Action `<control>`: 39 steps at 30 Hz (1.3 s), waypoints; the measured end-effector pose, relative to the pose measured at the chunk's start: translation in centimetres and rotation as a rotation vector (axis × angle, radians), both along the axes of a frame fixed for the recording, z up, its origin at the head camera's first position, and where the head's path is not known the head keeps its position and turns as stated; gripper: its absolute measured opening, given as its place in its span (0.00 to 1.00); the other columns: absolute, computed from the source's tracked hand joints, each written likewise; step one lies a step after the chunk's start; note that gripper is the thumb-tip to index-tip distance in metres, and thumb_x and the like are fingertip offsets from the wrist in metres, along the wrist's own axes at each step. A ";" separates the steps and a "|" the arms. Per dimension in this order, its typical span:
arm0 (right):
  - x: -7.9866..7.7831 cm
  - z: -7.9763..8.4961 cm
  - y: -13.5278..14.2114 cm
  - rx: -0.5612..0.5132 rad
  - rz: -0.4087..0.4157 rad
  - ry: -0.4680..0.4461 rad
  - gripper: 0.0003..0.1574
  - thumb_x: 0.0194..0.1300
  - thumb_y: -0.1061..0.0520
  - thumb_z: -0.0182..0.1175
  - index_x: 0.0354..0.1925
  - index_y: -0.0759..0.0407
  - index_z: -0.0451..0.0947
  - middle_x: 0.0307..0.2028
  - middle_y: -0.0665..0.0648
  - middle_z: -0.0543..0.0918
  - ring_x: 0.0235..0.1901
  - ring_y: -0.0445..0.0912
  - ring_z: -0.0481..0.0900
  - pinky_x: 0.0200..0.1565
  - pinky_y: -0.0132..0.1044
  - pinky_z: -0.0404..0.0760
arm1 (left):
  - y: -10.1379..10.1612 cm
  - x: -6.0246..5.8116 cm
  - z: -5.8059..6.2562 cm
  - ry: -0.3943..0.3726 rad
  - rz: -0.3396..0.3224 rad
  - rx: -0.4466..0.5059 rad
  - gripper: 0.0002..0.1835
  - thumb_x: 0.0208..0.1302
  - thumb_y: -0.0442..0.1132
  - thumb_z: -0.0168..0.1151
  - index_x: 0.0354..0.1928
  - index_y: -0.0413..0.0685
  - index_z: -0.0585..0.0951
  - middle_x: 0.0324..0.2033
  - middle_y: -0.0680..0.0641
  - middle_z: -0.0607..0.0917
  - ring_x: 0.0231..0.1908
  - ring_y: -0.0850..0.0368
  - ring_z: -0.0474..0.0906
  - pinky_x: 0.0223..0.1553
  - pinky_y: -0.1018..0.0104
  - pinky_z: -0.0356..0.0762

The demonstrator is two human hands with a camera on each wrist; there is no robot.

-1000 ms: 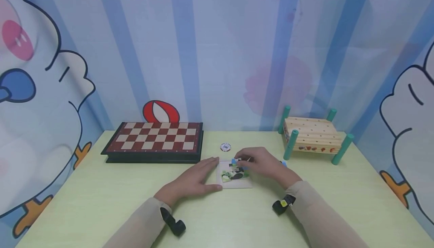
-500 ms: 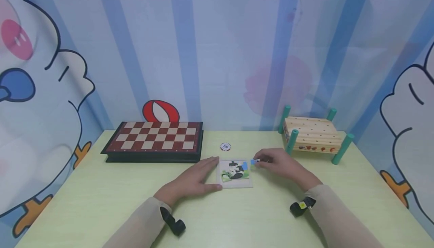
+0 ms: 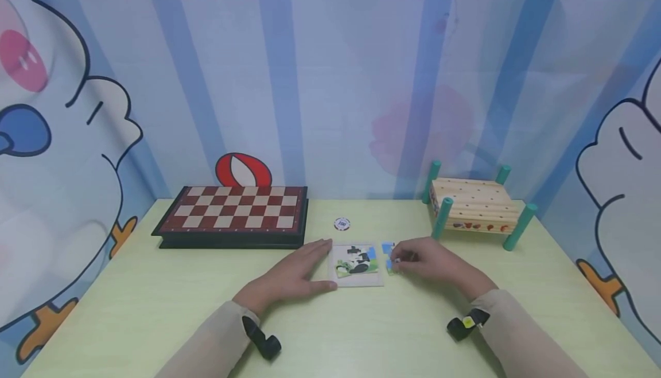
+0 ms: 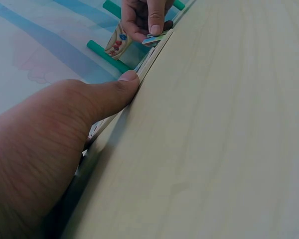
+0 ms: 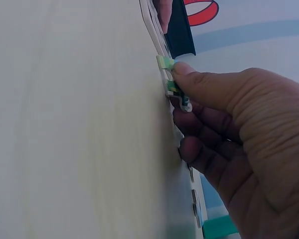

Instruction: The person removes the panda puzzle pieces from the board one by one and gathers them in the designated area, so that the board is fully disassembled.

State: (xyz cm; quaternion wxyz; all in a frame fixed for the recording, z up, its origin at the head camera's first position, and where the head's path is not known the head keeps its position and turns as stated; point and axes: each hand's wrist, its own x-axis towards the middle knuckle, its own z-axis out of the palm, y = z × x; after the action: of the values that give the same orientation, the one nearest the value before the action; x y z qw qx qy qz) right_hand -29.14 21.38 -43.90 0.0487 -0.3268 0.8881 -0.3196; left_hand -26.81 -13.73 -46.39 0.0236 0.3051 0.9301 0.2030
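A shallow white puzzle tray (image 3: 357, 281) lies mid-table with a partly assembled jigsaw picture (image 3: 358, 259) in it, black, white, green and blue. My left hand (image 3: 291, 275) rests at the tray's left side, fingers straight and thumb against its near left corner. Just right of the tray, my right hand (image 3: 426, 260) pinches a green-and-blue puzzle piece (image 5: 168, 82) between thumb and fingers, low over the table. Beside those fingers, a blue puzzle piece (image 3: 387, 247) lies on the table. Thin edges of more pieces (image 5: 195, 201) show beyond the right hand in the right wrist view.
A checkered game board (image 3: 234, 210) on a dark case stands at the back left. Behind the tray lies a round chip (image 3: 342, 224). A wooden toy bed (image 3: 475, 203) with green posts stands at the back right, before a patterned cloth backdrop (image 3: 330, 80).
My right hand has moved from over the tray to its right with the blue piece, let it go on the table, and pinches another piece nearer to me. The left hand has stayed put.
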 end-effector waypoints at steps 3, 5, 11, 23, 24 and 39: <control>0.0 -0.1 -0.1 0.010 0.011 0.040 0.06 0.67 0.52 0.68 0.43 0.48 0.85 0.37 0.41 0.85 0.38 0.37 0.82 0.40 0.35 0.83 | 0.0 0.0 0.0 0.001 0.000 -0.001 0.54 0.61 0.77 0.51 0.80 0.53 0.53 0.78 0.50 0.55 0.77 0.52 0.48 0.75 0.53 0.51; 0.1 -0.1 -0.1 0.018 0.014 0.069 0.06 0.67 0.52 0.68 0.43 0.48 0.85 0.37 0.41 0.84 0.38 0.37 0.81 0.40 0.35 0.83 | 0.0 0.0 0.0 0.001 0.001 -0.005 0.54 0.61 0.77 0.51 0.80 0.53 0.53 0.78 0.51 0.55 0.77 0.52 0.48 0.75 0.53 0.51; 0.1 -0.1 -0.2 0.029 0.028 0.130 0.08 0.66 0.52 0.69 0.43 0.50 0.85 0.36 0.40 0.83 0.36 0.36 0.79 0.39 0.34 0.82 | 0.0 0.1 0.1 -0.007 0.001 -0.002 0.54 0.61 0.76 0.52 0.80 0.52 0.53 0.78 0.50 0.55 0.77 0.52 0.48 0.75 0.53 0.51; 0.1 0.0 -0.3 0.039 0.036 0.139 0.08 0.66 0.52 0.69 0.44 0.49 0.86 0.38 0.42 0.84 0.38 0.35 0.80 0.41 0.35 0.83 | 0.1 0.2 0.3 -0.012 -0.002 0.002 0.53 0.62 0.74 0.54 0.80 0.51 0.54 0.78 0.50 0.55 0.77 0.52 0.48 0.75 0.54 0.51; 0.1 -0.1 -0.3 0.040 0.036 0.139 0.08 0.66 0.52 0.69 0.44 0.49 0.86 0.39 0.42 0.84 0.38 0.35 0.80 0.41 0.35 0.83 | 0.0 0.2 0.3 -0.013 -0.001 0.002 0.53 0.62 0.74 0.54 0.80 0.51 0.54 0.78 0.50 0.55 0.77 0.52 0.48 0.75 0.54 0.51; -0.1 -0.1 -0.2 0.039 0.059 0.150 0.07 0.67 0.53 0.68 0.44 0.49 0.86 0.40 0.43 0.84 0.41 0.37 0.81 0.45 0.37 0.83 | 0.0 0.1 0.1 -0.012 0.003 -0.007 0.53 0.62 0.75 0.53 0.80 0.53 0.54 0.78 0.51 0.55 0.77 0.52 0.48 0.75 0.53 0.51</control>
State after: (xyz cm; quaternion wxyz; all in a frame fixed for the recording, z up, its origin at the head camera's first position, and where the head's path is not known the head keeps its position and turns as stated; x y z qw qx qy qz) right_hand -29.21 21.16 -43.96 -0.0023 -0.3749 0.8853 -0.2752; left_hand -26.76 -13.71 -46.27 0.0301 0.3025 0.9311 0.2017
